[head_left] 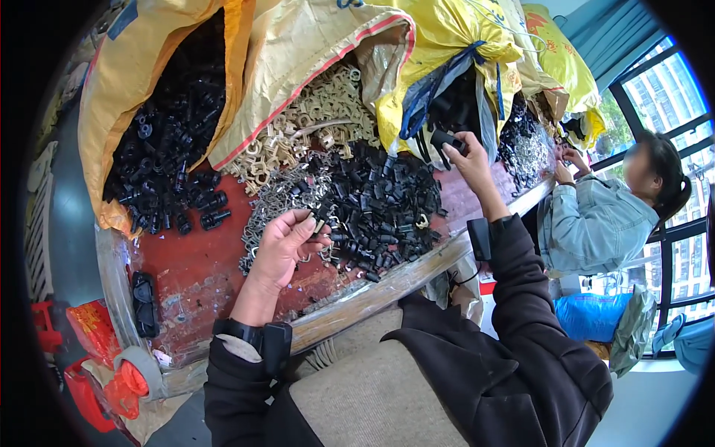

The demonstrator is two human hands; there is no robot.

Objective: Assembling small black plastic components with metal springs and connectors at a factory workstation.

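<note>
My left hand (281,249) is over the near side of the table, thumb and fingers pinched on a small dark piece with a pale edge; its kind is too small to make out. Below and beyond it lie a heap of small black plastic parts (383,205) and a pile of small metal clips (279,205). Farther right, my right hand (475,165) grips a short black plastic tube (448,141) between thumb and fingers. The tube is in front of the mouth of a yellow bag (395,104) with dark parts inside.
An orange-yellow sack (112,141) spills black fittings (160,156) at the left. Cream plastic clips (320,112) pour from the middle sack (290,45). Black glasses (144,304) and a tape roll (143,371) are at the left corner. A co-worker (596,216) is at the right.
</note>
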